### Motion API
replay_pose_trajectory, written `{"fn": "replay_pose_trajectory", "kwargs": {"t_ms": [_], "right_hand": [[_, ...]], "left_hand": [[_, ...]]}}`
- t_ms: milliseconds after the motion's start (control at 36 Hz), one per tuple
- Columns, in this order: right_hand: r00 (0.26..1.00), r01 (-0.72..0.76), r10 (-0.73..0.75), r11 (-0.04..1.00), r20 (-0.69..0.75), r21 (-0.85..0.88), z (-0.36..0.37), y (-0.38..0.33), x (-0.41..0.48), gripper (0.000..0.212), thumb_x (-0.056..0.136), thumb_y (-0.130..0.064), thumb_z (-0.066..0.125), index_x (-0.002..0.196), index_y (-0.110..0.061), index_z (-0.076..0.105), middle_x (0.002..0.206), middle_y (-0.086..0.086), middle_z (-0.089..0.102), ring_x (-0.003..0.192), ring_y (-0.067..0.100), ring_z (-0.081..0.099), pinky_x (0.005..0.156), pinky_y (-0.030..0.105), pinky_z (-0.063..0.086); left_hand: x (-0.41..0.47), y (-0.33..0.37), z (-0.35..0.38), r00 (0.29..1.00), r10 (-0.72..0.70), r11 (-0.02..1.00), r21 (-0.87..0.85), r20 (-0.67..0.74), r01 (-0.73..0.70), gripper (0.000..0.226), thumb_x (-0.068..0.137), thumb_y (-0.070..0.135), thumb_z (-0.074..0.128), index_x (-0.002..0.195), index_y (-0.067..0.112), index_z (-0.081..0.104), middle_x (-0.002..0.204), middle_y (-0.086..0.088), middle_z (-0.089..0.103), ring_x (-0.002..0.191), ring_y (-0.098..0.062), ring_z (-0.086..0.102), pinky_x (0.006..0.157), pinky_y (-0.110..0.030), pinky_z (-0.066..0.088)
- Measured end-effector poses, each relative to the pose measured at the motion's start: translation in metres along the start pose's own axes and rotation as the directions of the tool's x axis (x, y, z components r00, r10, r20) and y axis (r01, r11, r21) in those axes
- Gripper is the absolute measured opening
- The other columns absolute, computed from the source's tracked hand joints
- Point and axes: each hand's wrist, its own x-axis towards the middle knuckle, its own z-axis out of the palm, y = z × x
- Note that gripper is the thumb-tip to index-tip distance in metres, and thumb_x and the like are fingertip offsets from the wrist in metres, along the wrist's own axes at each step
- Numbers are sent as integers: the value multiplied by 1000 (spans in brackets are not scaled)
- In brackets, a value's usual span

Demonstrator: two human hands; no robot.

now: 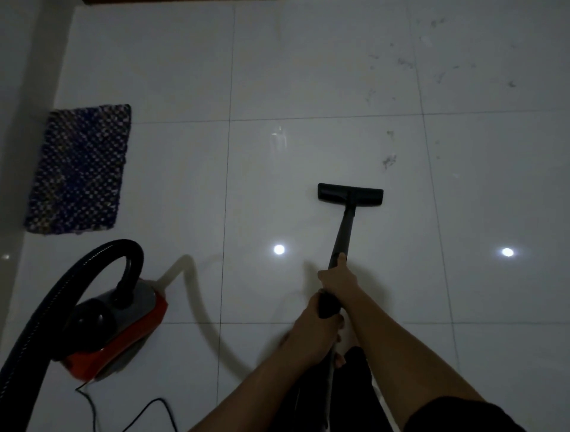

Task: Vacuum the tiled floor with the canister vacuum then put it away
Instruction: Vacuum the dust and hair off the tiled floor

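Hands, right hand (pixel 336 277) and left hand (pixel 317 320) clamped around wand (pixel 344 228), should push floor head (pixel 350 195) flat toward debris (pixel 389 161).

The floor (pixel 308 77) is laid with large glossy white tiles, divided by thin dark grout lines that run in a grid. 2 bright round reflections of ceiling lights (pixel 279 249) shine on the tiles in the lower half, 1 near the middle and 1 toward the right, with a fainter glint above the middle one. The room is dim overall. A pale wall (pixel 18 92) runs along the left edge. A dark blue woven mat (pixel 80 169) with a light speckled pattern lies flat beside that wall. A dark brown strip (pixel 185 2) crosses the top edge.
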Motion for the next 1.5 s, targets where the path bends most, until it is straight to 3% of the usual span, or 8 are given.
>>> {"fn": "replay_pose_trajectory", "kwargs": {"t_ms": [139, 278, 417, 583, 750, 1000, 1278, 1500], "right_hand": [[1000, -26, 27, 997, 8, -76, -15, 16, 12, 76, 93, -9, 48, 152, -13, 0, 150, 19, 29, 114, 36, 55, 97, 40, 47], [998, -55, 55, 998, -11, 19, -43, 22, 23, 79, 93, -11, 47, 153, -19, -4, 132, 24, 47, 83, 26, 56, 85, 37, 49], [999, -9, 13, 996, -46, 93, -76, 26, 40, 68, 94, -12, 47, 151, -18, 10, 140, 21, 44, 121, 35, 50, 86, 31, 38], [999, -49, 47, 983, 19, 178, -114, 16, 72, 82, 92, -10, 49, 152, -24, -5, 124, 25, 51, 76, 25, 54, 63, 31, 44], [999, -29, 21, 981, 45, 192, -153, 0, 103, 82, 92, -10, 49, 152, -25, -6, 124, 26, 53, 73, 25, 56, 64, 30, 47], [998, -14, 5, 991, 70, 132, -198, -54, 148, 85, 92, -11, 49, 151, -28, -11, 115, 24, 54, 76, 28, 57, 70, 36, 51], [997, -13, 2, 990, 72, 142, -214, -149, 199, 84, 93, -9, 47, 150, -29, -11, 109, 21, 55, 64, 22, 54, 55, 30, 46], [999, 9, -16, 989, 49, 148, -224, -229, 248, 83, 94, -12, 48, 150, -31, -9, 110, 20, 55, 63, 22, 57, 60, 32, 49]], "left_hand": [[7, -1, 21, 1000, 13, 998, 57, 11, -13, 28, 92, 7, 44, 113, 26, 44, 75, -1, 54, 59, -14, 53, 51, -27, 47], [17, 13, 46, 999, 19, 998, 64, 42, -22, 23, 95, 11, 44, 97, 34, 45, 70, -1, 51, 54, -13, 50, 51, -27, 45], [36, 35, 67, 997, -27, 998, 61, 68, 23, 30, 94, 11, 43, 120, 25, 43, 71, -4, 52, 49, -16, 49, 43, -25, 46], [61, 64, 93, 997, -34, 996, 86, 73, 28, 43, 92, 6, 43, 132, 22, 39, 68, -5, 50, 46, -14, 47, 38, -21, 45], [91, 98, 115, 999, -21, 994, 108, 39, 17, 48, 93, 7, 45, 138, 23, 37, 73, -7, 50, 50, -14, 47, 34, -15, 41], [135, 161, 121, 1000, -14, 998, 66, 9, 13, 41, 94, 11, 47, 133, 23, 40, 93, -9, 55, 65, -14, 53, 36, -10, 41], [193, 237, 82, 1000, -8, 1000, 13, -27, 9, 22, 93, 13, 48, 109, 28, 45, 70, -2, 50, 55, -14, 49, 41, -22, 47], [251, 295, 38, 1000, -1, 1000, -6, -5, 1, 46, 91, 15, 50, 133, 30, 41, 82, -3, 55, 66, -17, 53, 55, -32, 52]]}}
